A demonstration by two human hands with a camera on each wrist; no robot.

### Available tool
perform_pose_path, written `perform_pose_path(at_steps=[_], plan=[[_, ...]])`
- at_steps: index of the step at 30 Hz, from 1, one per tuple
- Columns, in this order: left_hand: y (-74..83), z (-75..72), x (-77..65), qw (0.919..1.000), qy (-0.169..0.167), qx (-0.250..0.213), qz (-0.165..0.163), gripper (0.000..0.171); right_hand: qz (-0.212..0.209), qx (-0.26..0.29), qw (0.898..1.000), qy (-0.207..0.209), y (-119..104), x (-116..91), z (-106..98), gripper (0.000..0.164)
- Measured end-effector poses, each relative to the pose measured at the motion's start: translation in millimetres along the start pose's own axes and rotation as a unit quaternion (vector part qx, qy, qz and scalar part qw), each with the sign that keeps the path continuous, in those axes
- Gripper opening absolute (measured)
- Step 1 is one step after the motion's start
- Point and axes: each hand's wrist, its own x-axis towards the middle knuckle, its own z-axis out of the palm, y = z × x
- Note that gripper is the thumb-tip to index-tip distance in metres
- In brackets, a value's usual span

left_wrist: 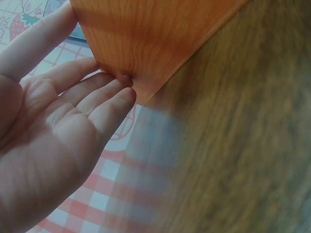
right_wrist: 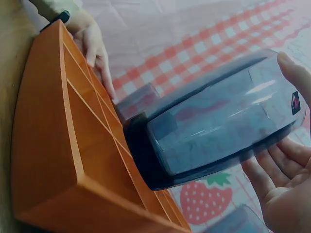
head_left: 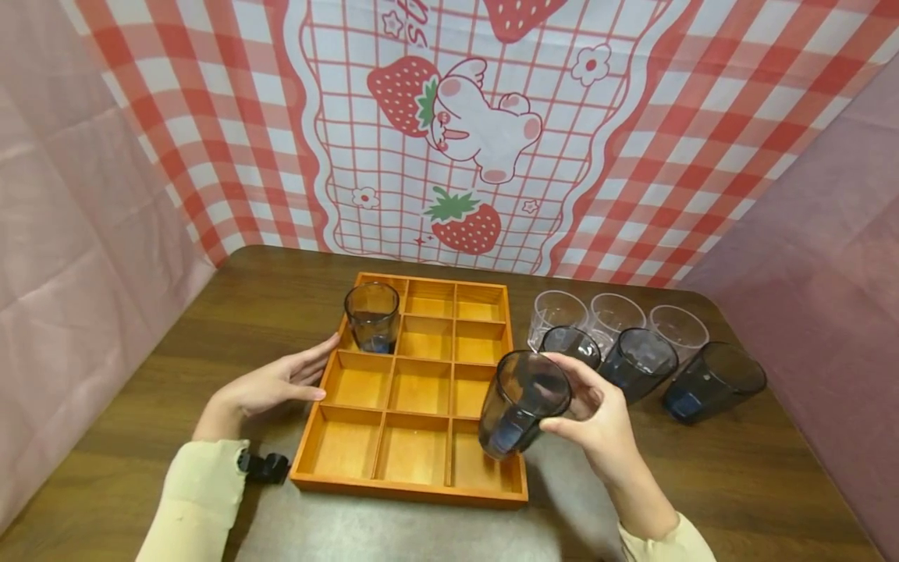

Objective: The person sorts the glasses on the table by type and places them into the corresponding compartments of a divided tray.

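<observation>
My pale yellow cloth sleeves (head_left: 204, 484) come in at the near edge, with a small black fitting (head_left: 263, 467) by my left cuff. My right hand (head_left: 597, 421) grasps a tall, smoky dark, see-through tumbler (head_left: 520, 410), thumb on one side and fingers on the other; glass or plastic, I cannot tell. The tumbler lies to the left of that hand, over the nearest right-hand compartment of a shallow orange-brown wooden tray (head_left: 414, 493). Its long axis is tilted, base down towards the tray and mouth leaning up to my right. Whether the base touches the wood I cannot tell. My right hand is much the nearer one to that compartment; my left hand (head_left: 277, 382) is across the tray, grasping nothing, its extended fingers and thumb against the outer left side.

The tray has twelve compartments, three across and four deep. One more smoky tumbler (head_left: 372, 316) is in the left column, towards the far end.

Beyond my right hand, on the dark brown wooden table (head_left: 239, 304), are three smoky tumblers (head_left: 637, 367), making five in all, and just behind them three colourless clear tumblers (head_left: 616, 312). Farthest back hangs one red-and-white checked strawberry cloth (head_left: 253, 156).
</observation>
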Motion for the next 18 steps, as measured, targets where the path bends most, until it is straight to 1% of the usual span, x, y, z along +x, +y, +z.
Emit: perform_pose_path(at_steps=[2,4,8,14,18], plan=[[0.3,-0.2,-0.3,1.0,-0.001,0.005,0.001,0.085,0.016,-0.019,1.0,0.014,1.5,5.5,7.1,0.066],[0.4,-0.8,-0.3,1.0,-0.003,0.009,0.004,0.084,0.041,-0.047,0.998,0.022,2.6,11.5,13.4,0.066],[0.2,-1.4,0.1,0.9999,-0.007,0.009,0.013,0.083,0.082,-0.085,0.993,0.013,5.5,26.2,23.5,0.066],[0.2,-1.5,0.3,0.9997,-0.012,0.003,0.021,0.082,0.112,-0.109,0.988,-0.007,11.4,48.6,35.4,0.066],[0.7,-1.0,0.3,0.9997,-0.012,-0.002,0.019,0.083,0.14,-0.122,0.983,-0.004,14.1,63.6,43.7,0.063]])
